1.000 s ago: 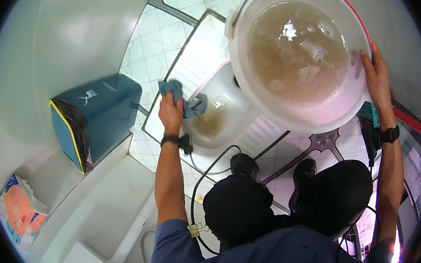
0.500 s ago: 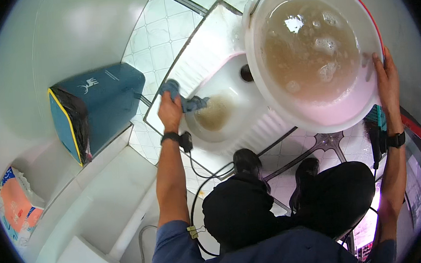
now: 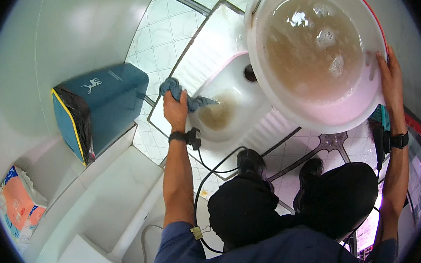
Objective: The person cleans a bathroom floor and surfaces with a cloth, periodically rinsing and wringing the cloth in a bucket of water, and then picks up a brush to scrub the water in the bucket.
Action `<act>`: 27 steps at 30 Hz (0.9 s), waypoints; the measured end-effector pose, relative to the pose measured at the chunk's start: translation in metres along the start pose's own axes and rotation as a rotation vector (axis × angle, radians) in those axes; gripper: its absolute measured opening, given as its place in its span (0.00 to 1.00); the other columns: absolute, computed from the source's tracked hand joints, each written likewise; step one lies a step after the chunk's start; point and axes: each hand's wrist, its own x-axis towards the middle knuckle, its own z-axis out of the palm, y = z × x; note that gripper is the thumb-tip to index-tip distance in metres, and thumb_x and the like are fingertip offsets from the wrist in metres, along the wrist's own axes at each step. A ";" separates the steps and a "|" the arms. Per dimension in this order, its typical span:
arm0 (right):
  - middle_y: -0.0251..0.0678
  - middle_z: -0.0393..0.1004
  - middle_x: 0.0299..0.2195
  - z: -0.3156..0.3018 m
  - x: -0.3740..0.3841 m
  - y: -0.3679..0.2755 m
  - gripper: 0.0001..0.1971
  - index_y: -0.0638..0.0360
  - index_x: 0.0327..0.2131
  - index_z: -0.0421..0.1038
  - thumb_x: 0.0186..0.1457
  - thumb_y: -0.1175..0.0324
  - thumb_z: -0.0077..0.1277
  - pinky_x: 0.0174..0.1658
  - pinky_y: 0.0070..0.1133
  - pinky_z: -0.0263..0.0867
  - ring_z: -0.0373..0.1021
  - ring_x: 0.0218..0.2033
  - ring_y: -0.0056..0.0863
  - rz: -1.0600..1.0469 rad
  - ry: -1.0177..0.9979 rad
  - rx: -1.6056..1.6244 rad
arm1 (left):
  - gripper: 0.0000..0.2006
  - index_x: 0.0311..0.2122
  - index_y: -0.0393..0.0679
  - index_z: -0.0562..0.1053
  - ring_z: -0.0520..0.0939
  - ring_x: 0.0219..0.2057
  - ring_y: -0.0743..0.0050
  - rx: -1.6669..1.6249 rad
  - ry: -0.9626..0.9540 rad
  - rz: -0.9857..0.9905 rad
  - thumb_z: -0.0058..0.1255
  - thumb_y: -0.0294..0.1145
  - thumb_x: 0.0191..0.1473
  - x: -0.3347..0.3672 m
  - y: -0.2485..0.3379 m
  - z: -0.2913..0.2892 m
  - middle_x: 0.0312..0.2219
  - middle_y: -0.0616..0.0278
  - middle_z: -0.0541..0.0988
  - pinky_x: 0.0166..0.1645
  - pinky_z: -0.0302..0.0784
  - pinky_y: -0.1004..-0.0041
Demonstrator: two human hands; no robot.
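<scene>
My left hand point(image 3: 175, 108) is closed round a wet blue-grey cloth point(image 3: 169, 87), whose lower end hangs over the bowl of a white squat toilet point(image 3: 229, 125). Murky brown water lies in the bowl below the cloth. At the right, my right hand point(image 3: 391, 77) grips the rim of a large white bucket point(image 3: 317, 116), thumb inside and fingers outside. Cloudy brown water point(image 3: 307, 51) with patches of foam fills part of the bucket, which covers the right part of the toilet.
A blue bin point(image 3: 106, 104) with a black liner stands at the left. Farther left lies an orange and white tissue pack point(image 3: 23, 205). A white basin point(image 3: 94, 208) is at the lower left. A teal-bristled brush point(image 3: 378, 117) is near my right forearm, and a cable hangs from my left wrist.
The view has shifted slightly, moving most things a little right in the picture. Foam has drifted in the bucket water. Both hands keep their holds.
</scene>
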 end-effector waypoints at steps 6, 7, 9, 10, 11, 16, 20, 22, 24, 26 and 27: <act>0.43 0.70 0.47 -0.001 -0.002 0.001 0.23 0.64 0.58 0.59 0.62 0.62 0.43 0.50 0.22 0.63 0.67 0.45 0.26 0.003 0.030 0.053 | 0.22 0.39 0.37 0.70 0.77 0.37 0.43 0.110 -0.015 0.003 0.56 0.47 0.48 -0.014 0.003 0.010 0.34 0.46 0.76 0.41 0.72 0.56; 0.40 0.70 0.47 0.000 -0.001 0.005 0.24 0.64 0.58 0.59 0.62 0.62 0.43 0.49 0.20 0.62 0.66 0.44 0.22 -0.023 0.013 0.000 | 0.22 0.39 0.37 0.70 0.77 0.37 0.43 0.095 -0.039 -0.028 0.57 0.47 0.48 -0.016 0.002 0.009 0.34 0.46 0.76 0.41 0.73 0.56; 0.42 0.70 0.48 0.001 -0.001 0.008 0.24 0.64 0.58 0.59 0.62 0.62 0.43 0.49 0.21 0.63 0.67 0.44 0.24 -0.035 0.026 -0.027 | 0.24 0.40 0.37 0.71 0.77 0.38 0.44 0.025 -0.078 -0.075 0.58 0.47 0.47 -0.012 -0.003 0.008 0.35 0.45 0.76 0.42 0.73 0.58; 0.44 0.70 0.48 0.001 -0.001 0.003 0.24 0.64 0.57 0.60 0.62 0.61 0.43 0.50 0.22 0.64 0.69 0.45 0.27 -0.056 0.043 -0.056 | 0.25 0.41 0.36 0.71 0.77 0.39 0.44 -0.052 -0.110 -0.125 0.59 0.47 0.45 -0.008 -0.007 0.009 0.36 0.45 0.76 0.43 0.73 0.59; 0.44 0.70 0.48 0.000 -0.001 -0.003 0.24 0.64 0.57 0.60 0.62 0.61 0.43 0.50 0.22 0.64 0.69 0.45 0.27 -0.056 0.045 -0.057 | 0.26 0.42 0.35 0.72 0.78 0.39 0.46 -0.123 -0.055 -0.127 0.61 0.47 0.43 -0.008 -0.012 0.013 0.37 0.44 0.77 0.44 0.73 0.61; 0.40 0.70 0.47 0.000 -0.001 0.010 0.24 0.63 0.58 0.59 0.62 0.62 0.44 0.50 0.19 0.62 0.66 0.45 0.23 0.055 0.025 0.102 | 0.25 0.40 0.35 0.74 0.79 0.38 0.45 -0.179 0.014 -0.162 0.61 0.46 0.43 0.007 -0.020 0.020 0.36 0.44 0.79 0.44 0.73 0.62; 0.42 0.69 0.50 0.001 -0.002 -0.008 0.25 0.63 0.59 0.57 0.62 0.61 0.44 0.52 0.20 0.61 0.67 0.48 0.25 0.061 -0.079 0.068 | 0.22 0.40 0.36 0.73 0.77 0.39 0.44 -0.021 0.106 -0.231 0.55 0.46 0.49 0.012 -0.005 0.012 0.37 0.43 0.77 0.44 0.73 0.59; 0.46 0.70 0.49 0.002 -0.001 0.002 0.23 0.65 0.57 0.59 0.62 0.62 0.42 0.50 0.24 0.63 0.68 0.46 0.29 -0.111 0.081 0.007 | 0.21 0.41 0.37 0.72 0.75 0.41 0.43 0.080 0.136 -0.088 0.54 0.45 0.51 -0.008 0.012 0.020 0.38 0.44 0.76 0.45 0.72 0.57; 0.46 0.69 0.49 0.008 -0.002 0.010 0.23 0.65 0.57 0.59 0.62 0.62 0.41 0.51 0.23 0.62 0.68 0.47 0.29 -0.086 0.088 0.001 | 0.19 0.42 0.38 0.71 0.74 0.42 0.44 0.178 0.057 0.082 0.54 0.43 0.52 -0.027 0.027 0.026 0.36 0.45 0.74 0.44 0.71 0.56; 0.46 0.69 0.49 0.008 0.000 0.006 0.23 0.64 0.57 0.59 0.62 0.62 0.41 0.51 0.23 0.62 0.67 0.47 0.29 -0.090 0.096 0.002 | 0.17 0.39 0.39 0.70 0.76 0.39 0.46 0.073 0.094 0.099 0.53 0.43 0.53 -0.028 0.038 0.029 0.33 0.46 0.75 0.41 0.73 0.56; 0.44 0.68 0.51 0.002 0.000 0.003 0.24 0.63 0.58 0.58 0.62 0.61 0.43 0.52 0.21 0.60 0.66 0.49 0.27 -0.016 0.012 0.020 | 0.17 0.39 0.39 0.70 0.76 0.39 0.46 0.076 0.109 0.085 0.53 0.43 0.53 -0.019 0.040 0.029 0.33 0.46 0.75 0.41 0.73 0.56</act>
